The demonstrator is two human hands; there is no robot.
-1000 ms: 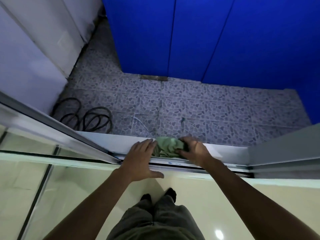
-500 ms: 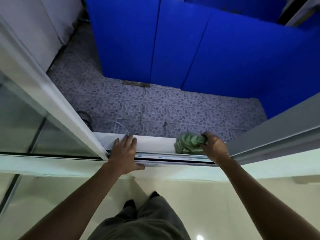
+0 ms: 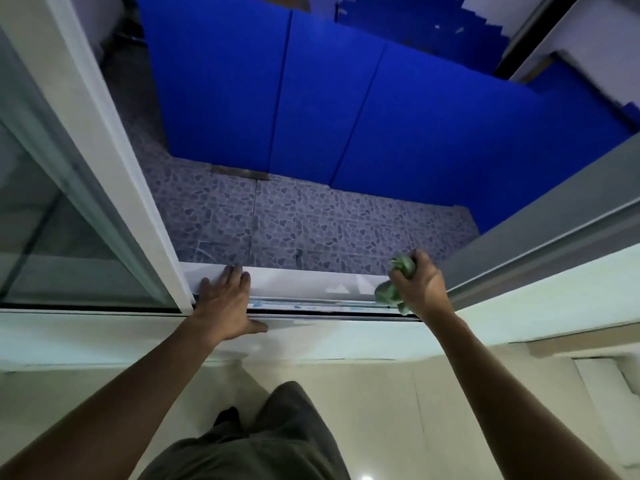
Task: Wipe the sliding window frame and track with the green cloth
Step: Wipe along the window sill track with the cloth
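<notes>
Now our right hand [image 3: 420,285] has carried the green cloth [image 3: 393,287] along the sill [image 3: 304,280] to its right end, hard against the grey upright of the window frame [image 3: 540,216]; a second ago the cloth sat near the middle, close beside our left hand [image 3: 227,301]. The right fingers are curled tight round the bunched cloth, with folds spilling out above and below the fist, and the lower fold touches the track [image 3: 329,308]. Our left hand has shifted the other way, to the left end of the sill beside the sliding pane [image 3: 69,209], lying flat with straight fingers and holding nothing. We judge that one full pass along the sill and track is about done, and that the corner and the upright frame come next. The sill is white and smooth, with a pale smear near its right end. Beyond it lie a pebble-patterned floor [image 3: 329,223] and blue panels [image 3: 311,98]; cream tiles are under our feet.
</notes>
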